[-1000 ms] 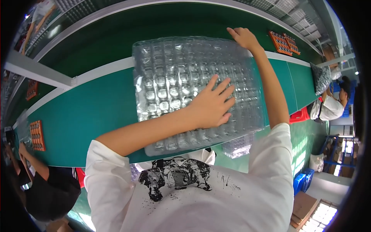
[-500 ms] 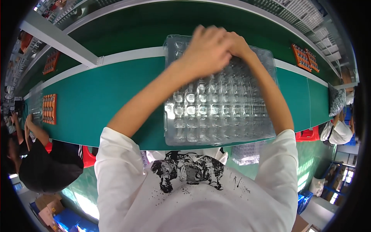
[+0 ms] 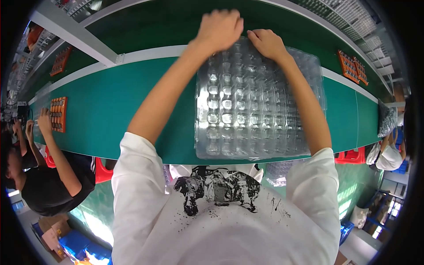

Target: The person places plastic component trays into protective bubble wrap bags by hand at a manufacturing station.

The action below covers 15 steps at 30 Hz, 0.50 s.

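I see both hands up at the far edge of a clear plastic blister tray [image 3: 256, 110] that lies flat on the green conveyor belt [image 3: 132, 101], its near edge right at the belt's near rim, just in front of my white printed shirt [image 3: 221, 221]. My left hand [image 3: 219, 27] is curled into a loose fist at the tray's far left corner; it is blurred, so I cannot tell whether the fingers actually pinch the plastic. My right hand [image 3: 266, 43] sits just beside it, fingers bent down over the far edge and touching the tray, closed on its rim. The tray stretches from the hands back toward my chest, between both forearms. Off to my left a co-worker in black [image 3: 48, 181] reaches to an orange parts tray [image 3: 58, 114] on the same belt. More orange trays [image 3: 352, 66] lie far right.
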Available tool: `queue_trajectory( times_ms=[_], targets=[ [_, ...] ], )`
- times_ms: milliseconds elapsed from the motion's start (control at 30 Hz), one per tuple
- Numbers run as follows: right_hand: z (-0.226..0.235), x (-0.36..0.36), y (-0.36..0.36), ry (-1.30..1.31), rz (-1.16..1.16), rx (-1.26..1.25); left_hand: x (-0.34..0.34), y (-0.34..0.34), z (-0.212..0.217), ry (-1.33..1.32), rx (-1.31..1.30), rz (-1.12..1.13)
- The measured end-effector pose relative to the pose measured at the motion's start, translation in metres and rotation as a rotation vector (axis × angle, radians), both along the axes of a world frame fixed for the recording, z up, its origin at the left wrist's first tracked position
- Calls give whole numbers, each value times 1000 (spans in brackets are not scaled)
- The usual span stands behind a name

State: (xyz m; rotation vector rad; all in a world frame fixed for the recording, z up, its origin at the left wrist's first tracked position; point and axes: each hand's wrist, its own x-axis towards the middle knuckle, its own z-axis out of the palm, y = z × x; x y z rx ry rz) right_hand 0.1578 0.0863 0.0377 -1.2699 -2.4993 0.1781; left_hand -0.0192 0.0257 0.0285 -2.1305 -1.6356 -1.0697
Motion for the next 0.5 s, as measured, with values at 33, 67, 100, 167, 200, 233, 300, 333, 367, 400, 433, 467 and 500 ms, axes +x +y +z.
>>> queue_trajectory(
  times_ms=[33,67,100,167,200,233,300,333,367,400,433,467,500],
  targets=[
    [1,3,1,-5,-6,-6,8,-6,-7,132,52,33],
    [2,6,2,25,3,-29,8,1,-5,149,-372,24],
    [1,8,2,58,15,-55,7,0,-7,148,-380,20],
    [3,12,11,64,61,10,7,3,-8,103,-323,-40],
    [0,16,12,70,115,73,8,4,-6,91,-401,-63],
    [8,19,10,27,159,93,8,3,-4,94,-414,-64],
    [35,21,8,14,146,52,9,0,-3,134,-399,-37],
    [51,14,0,96,189,113,4,-3,-5,129,-407,-2],
    [58,8,-12,173,223,172,1,-7,-8,128,-422,-4],
    [55,7,-17,215,183,126,-1,-9,-9,158,-378,8],
    [44,10,-22,210,168,117,5,-10,-2,188,-331,12],
    [26,13,-28,191,116,151,18,-24,-6,255,-118,55],
    [14,21,-30,173,55,187,36,-41,7,217,-88,-107]
  ],
)
